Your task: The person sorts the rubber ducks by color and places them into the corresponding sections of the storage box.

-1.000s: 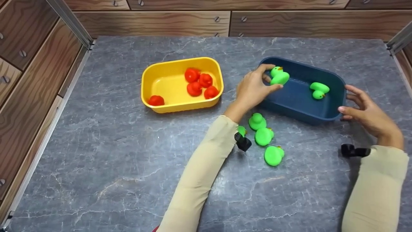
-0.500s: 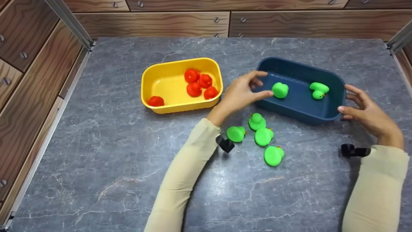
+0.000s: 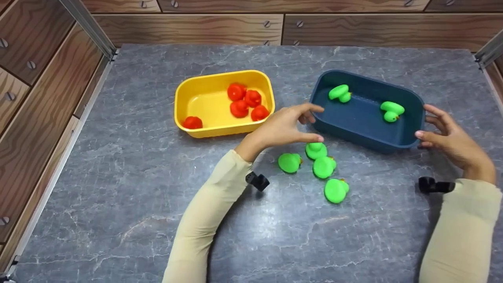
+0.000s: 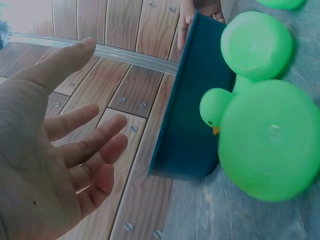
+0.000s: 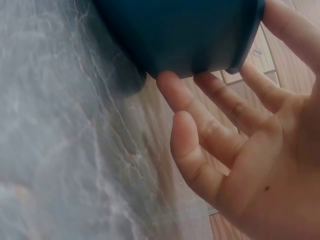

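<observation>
My left hand (image 3: pixel 281 127) holds nothing, its thumb and fingers spread apart just over the green rubber ducks on the table. One duck (image 3: pixel 316 152) lies by the thumb tip, partly covered. Beside it are other green ducks, among them one at the left (image 3: pixel 289 163) and one at the front (image 3: pixel 335 191). In the left wrist view a duck's flat base (image 4: pixel 272 145) shows up close. With thumb and fingertips, my right hand (image 3: pixel 456 141) holds the right end of a dark blue bin (image 3: pixel 349 135). Inside that bin two green ducks lie tipped over, one left (image 3: pixel 338 92), one right (image 3: pixel 392 107).
A yellow bin (image 3: pixel 188 84) stands left of the blue one, with several red toys (image 3: pixel 239 109) in it that look like ducks. Wood-patterned panels (image 3: pixel 188 29) border the grey marbled table (image 3: pixel 129 177) at the back and left.
The left hand has let go of a green duck inside the blue bin, where it tipped onto its side. That hand has drawn back left and toward me. The right hand stays put.
</observation>
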### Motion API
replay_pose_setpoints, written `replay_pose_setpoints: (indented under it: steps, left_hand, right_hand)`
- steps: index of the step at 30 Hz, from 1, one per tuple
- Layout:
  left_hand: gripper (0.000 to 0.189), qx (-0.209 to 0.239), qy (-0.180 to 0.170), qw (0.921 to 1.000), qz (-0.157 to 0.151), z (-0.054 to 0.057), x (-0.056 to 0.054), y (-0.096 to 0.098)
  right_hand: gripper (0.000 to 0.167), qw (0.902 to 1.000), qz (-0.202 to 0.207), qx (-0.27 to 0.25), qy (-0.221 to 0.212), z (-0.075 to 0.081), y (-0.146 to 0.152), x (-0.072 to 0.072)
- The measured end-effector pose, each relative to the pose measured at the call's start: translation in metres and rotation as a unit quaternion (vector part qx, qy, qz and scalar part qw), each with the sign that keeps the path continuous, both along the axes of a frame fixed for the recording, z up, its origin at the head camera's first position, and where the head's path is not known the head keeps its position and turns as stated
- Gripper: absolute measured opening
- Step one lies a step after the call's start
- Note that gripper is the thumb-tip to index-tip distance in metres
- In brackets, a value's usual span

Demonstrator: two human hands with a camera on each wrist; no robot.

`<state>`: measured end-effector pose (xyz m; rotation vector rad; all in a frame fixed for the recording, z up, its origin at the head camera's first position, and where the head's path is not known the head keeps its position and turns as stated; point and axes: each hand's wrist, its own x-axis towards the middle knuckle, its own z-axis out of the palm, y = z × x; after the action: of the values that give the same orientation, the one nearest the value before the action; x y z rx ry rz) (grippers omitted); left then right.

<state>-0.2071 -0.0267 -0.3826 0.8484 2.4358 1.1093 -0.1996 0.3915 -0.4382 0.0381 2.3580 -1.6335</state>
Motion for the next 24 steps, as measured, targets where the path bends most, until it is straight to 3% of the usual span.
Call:
replay_pose_setpoints:
  steps: [10,18,24]
  left_hand:
    - [0.067,-0.011,-0.035,0.9986,-0.038,-0.020,0.007,-0.021]
    - [0.069,-0.061,-0.057,0.9948,-0.058,-0.035,0.009,-0.031]
    - [0.066,-0.090,-0.059,0.9910,-0.080,-0.042,0.010,-0.033]
  right_hand:
    - [0.076,0.9999,-0.006,0.015,-0.005,-0.001,0.001,0.001]
    - [0.075,0.9992,0.000,-0.041,0.001,-0.001,0.002,0.002]
    - [0.076,0.9998,-0.007,-0.018,-0.004,0.000,0.001,0.002]
